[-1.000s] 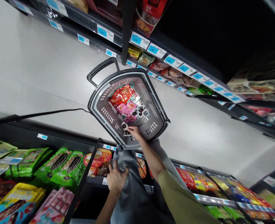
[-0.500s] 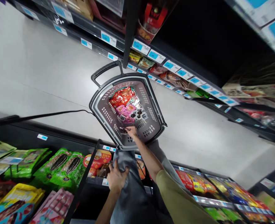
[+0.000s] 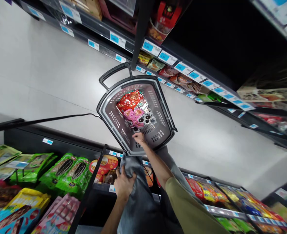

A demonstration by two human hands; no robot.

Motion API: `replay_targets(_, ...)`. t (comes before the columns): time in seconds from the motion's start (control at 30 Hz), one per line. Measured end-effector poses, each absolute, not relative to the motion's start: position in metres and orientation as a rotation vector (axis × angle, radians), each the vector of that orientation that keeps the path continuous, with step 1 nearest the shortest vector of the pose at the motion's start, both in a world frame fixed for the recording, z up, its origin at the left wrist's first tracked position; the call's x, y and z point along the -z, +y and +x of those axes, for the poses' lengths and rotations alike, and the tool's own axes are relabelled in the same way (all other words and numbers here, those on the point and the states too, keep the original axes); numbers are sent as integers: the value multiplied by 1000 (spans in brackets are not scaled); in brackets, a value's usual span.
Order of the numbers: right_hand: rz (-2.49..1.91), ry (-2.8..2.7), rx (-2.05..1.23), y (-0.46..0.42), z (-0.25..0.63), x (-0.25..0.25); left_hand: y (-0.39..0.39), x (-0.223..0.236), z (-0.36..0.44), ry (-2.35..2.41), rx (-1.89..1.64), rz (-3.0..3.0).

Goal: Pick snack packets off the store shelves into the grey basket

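Inside the basket, the right hand is curled narrow, its contents unclear; outside, the left hand is spread on a trouser leg. Dotted packets are seen just beyond the right fingers; the rim is flanked by open floor. The packet pinched earlier is released.

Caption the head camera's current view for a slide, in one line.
Right hand inside a gray shopping basket holding red and pink packets; left hand on the knee.
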State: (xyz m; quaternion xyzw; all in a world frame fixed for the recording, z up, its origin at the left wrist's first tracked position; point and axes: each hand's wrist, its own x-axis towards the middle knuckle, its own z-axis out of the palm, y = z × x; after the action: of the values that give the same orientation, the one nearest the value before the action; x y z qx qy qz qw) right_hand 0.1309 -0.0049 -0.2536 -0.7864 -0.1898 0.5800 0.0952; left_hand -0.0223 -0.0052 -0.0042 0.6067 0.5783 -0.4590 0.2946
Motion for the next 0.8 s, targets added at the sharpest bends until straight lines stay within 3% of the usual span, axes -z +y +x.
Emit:
replay_targets(0.23, -2448, -735, -1765, 5, 151, 267, -1, 5, -26, 1571, 1185, 1577)
replay_targets(0.57, -2427, -1069, -2036, 20, 138, 334, 7, 15, -37, 1651, 1099, 1637)
replay_targets(0.8, -2408, -1178, -2116, 36, 138, 327, 14, 15, -34, 1646, 1118, 1644)
